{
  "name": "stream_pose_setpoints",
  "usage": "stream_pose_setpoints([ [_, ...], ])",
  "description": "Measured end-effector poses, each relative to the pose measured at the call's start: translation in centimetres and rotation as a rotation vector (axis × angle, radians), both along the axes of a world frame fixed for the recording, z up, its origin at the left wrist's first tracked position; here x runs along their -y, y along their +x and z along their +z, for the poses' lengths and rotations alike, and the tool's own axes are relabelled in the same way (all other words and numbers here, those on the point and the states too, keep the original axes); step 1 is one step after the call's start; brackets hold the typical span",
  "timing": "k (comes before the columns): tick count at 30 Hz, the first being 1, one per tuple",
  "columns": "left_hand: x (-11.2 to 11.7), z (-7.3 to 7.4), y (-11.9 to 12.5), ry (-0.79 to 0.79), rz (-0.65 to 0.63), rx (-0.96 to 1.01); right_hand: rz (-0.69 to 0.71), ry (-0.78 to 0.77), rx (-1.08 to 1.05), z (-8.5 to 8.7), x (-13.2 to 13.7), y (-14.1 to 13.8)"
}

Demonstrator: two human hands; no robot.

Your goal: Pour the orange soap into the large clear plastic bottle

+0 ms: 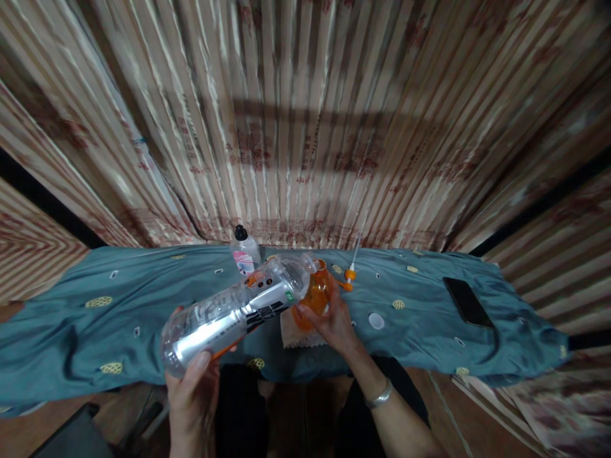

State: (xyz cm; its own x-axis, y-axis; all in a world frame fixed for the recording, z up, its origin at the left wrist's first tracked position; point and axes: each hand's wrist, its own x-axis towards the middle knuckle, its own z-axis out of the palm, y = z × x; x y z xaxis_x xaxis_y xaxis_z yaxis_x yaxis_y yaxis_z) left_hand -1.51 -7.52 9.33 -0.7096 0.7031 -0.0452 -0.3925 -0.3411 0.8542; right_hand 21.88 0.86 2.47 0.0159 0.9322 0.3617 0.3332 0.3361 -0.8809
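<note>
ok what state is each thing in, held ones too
Large clear bottle: tilted, held by left hand
Orange bottle: open, held by right hand
Orange pump: detached, lying down
Small bottle: upright, black cap on
Phone: flat, screen dark
White disc: flat
Pale sheet: partly hidden
Teal cloth: wrinkled

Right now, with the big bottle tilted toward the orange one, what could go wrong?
Any liquid in the big bottle could miss the orange bottle and wet the patterned cloth. Your left hand holds the big bottle near its base, so its far end might swing. The pump lies loose near your right hand and could get bumped.
</note>
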Motion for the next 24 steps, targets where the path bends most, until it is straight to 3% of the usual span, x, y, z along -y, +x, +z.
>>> stream_pose_setpoints([
  [10, 0.3, 0.5, 0.1, 0.004, -0.002, 0.041, 0.014, -0.034, 0.001, -0.4, -0.2, 0.3],
  [24, 0.3, 1.2, 0.2, 0.018, -0.029, -0.018, 0.05, 0.009, 0.01, 0.5, -0.2, 0.2],
])
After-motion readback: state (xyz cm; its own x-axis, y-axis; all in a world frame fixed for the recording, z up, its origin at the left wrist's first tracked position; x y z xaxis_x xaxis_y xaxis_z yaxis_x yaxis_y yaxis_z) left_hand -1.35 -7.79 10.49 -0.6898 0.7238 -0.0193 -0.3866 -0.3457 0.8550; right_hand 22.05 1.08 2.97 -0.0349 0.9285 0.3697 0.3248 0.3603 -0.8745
